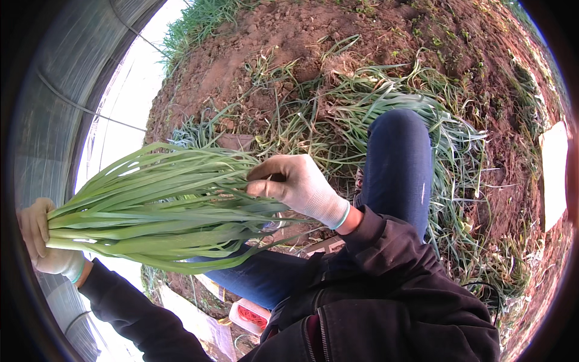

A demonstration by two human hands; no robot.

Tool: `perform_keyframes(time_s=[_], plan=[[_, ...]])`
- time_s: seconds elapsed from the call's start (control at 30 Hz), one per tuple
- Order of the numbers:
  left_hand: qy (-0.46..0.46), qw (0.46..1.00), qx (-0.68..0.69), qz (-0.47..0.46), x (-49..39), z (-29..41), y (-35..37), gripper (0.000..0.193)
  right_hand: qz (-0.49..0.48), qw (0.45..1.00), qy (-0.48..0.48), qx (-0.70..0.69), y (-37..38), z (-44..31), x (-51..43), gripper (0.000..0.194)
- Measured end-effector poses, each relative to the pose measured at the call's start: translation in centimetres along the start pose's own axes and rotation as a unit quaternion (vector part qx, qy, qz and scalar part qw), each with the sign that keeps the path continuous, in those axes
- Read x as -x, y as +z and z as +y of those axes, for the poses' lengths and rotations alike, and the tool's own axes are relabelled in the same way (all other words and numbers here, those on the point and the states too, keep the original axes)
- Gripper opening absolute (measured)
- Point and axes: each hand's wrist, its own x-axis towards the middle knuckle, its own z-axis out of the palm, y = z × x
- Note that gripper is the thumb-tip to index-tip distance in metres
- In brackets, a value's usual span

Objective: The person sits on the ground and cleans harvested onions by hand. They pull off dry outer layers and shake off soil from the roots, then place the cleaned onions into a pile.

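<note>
My left hand (52, 242), in a pale knit work glove with a green-edged cuff, grips the pale base of a bunch of Chinese chives (154, 212) at the far left. The long flat green leaves fan out to the right, above my bent leg. At their loose ends is my right hand (301, 188), gloved alike, with thumb and forefinger pinched on a few leaf tips. The exact spot of that pinch is partly hidden among the leaves.
Cut chives (389, 102) lie heaped on brown soil (217, 77) beyond and beside my raised knee (400, 140). A white tub (249, 315) by my other leg holds red ties (252, 317). Plastic greenhouse sheeting (54, 99) curves along the left, and a pale board (554, 176) stands at right.
</note>
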Motion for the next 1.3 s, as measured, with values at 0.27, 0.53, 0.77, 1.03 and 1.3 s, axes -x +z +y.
perform_keyframes(time_s=[0.27,0.53,0.77,1.03,1.3], plan=[[-0.018,0.98,-0.125,0.151,0.5,-0.1,-7.2,0.056,0.034,0.983,-0.168,0.061,0.0,-0.7,-0.5,0.023],[-0.076,0.982,0.171,-0.032,-0.9,-2.8,5.7,0.032,0.138,0.971,0.101,-0.168,-2.2,-0.1,-1.1,0.018],[-0.048,0.97,0.23,0.058,-1.6,-1.3,5.4,0.009,0.137,0.952,-0.234,-0.139,-5.5,-1.1,-0.8,0.031],[-0.048,0.977,0.17,0.119,-2.0,-1.6,5.7,0.006,0.051,0.967,-0.14,0.208,-1.8,-0.2,-0.5,0.023],[-0.084,0.976,0.198,0.04,-1.8,-2.7,6.2,0.006,0.078,0.967,-0.144,0.197,1.1,1.6,-0.6,0.02]])
